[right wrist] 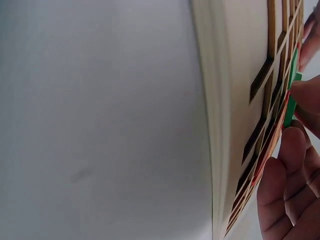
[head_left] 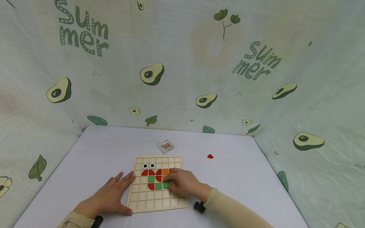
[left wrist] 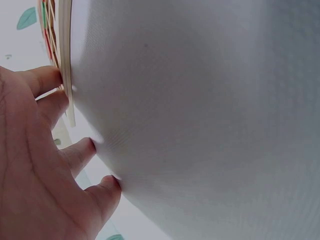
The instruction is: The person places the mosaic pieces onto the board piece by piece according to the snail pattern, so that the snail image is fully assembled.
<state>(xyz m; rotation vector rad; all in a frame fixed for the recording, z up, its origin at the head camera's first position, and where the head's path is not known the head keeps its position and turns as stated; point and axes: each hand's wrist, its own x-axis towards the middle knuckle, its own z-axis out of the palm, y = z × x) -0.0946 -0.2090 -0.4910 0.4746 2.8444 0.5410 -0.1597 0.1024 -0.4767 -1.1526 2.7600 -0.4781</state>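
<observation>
A wooden grid board [head_left: 146,204] lies on the white tabletop, with red, green and orange tiles and two round eye pieces [head_left: 152,165] set in its cells. My left hand [head_left: 111,194] is spread at the board's left edge; in the left wrist view two fingertips touch the board's side and other fingers rest on the cloth. Over the right part of the grid, my right hand [head_left: 183,182] pinches a green square tile [right wrist: 290,116] between thumb and finger, tilted at the surface. That hand partly covers the orange tiles and a red one.
Behind the board lies a small pattern card [head_left: 165,146] with a printed coloured figure. A loose red quarter-round tile [head_left: 210,156] lies to the right on the tabletop. A printed cloth [head_left: 176,117] with avocados hangs around the back and sides.
</observation>
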